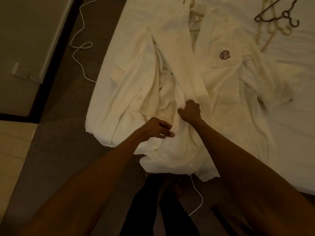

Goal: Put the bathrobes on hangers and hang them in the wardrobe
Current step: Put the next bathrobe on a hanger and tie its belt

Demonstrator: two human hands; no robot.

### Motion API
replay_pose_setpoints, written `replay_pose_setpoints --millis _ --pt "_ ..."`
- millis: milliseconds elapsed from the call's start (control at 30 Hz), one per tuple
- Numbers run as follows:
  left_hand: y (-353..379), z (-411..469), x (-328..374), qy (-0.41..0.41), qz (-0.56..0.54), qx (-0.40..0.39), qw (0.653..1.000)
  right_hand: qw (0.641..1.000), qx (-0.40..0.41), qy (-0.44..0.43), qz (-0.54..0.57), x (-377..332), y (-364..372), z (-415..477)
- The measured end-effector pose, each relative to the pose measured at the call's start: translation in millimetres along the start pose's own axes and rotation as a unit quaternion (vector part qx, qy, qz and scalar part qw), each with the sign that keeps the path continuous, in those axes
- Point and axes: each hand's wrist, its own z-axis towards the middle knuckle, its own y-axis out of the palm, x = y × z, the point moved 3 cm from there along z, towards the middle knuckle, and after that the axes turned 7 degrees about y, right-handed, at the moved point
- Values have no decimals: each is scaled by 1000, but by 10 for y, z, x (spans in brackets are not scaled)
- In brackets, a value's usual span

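A white bathrobe (170, 68) lies spread over the near corner of the bed (293, 116), its round dark emblem (225, 55) on the right chest. My right hand (190, 110) grips a bunched fold of the robe's front edge. My left hand (157, 127) lies just below it with fingers extended, touching the cloth near the hem. A pale hanger (196, 17) peeks out at the robe's collar. A dark hanger (279, 14) and cream hangers (272, 28) lie on the sheet at the upper right.
A white cable (80, 46) snakes over the dark carpet left of the bed, and another stretch (198, 198) runs by my dark trouser legs (153, 210). A dark-framed wall or door edge (56, 53) stands at the left.
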Motion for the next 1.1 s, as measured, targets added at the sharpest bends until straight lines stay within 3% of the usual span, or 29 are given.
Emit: replay_pose_setpoints --millis 67,233,367,500,633,767,833,933,1100 --pt "-137 85 23 -18 6 -48 999 999 26 -12 43 99 -110 33" --pt "-282 284 172 18 -140 96 985 968 -43 -7 248 546 -452 -33" --pt "34 483 425 22 -153 81 985 952 -74 17 297 729 -591 -100" --pt "481 620 500 -9 -170 10 985 949 -49 37 309 857 -657 -103" --pt "654 673 449 -59 -114 12 992 963 5 27 267 909 -760 -92" --pt "251 595 474 -59 7 28 998 971 43 -2 237 826 -745 -175" --pt "-55 464 613 -44 3 41 998 973 59 -25 222 749 -682 -222" --pt "-407 309 852 -14 -61 64 996 980 39 -47 192 525 -545 -244" --pt "-467 131 1028 -28 -74 -7 997 976 -47 -49 206 191 -376 -161"
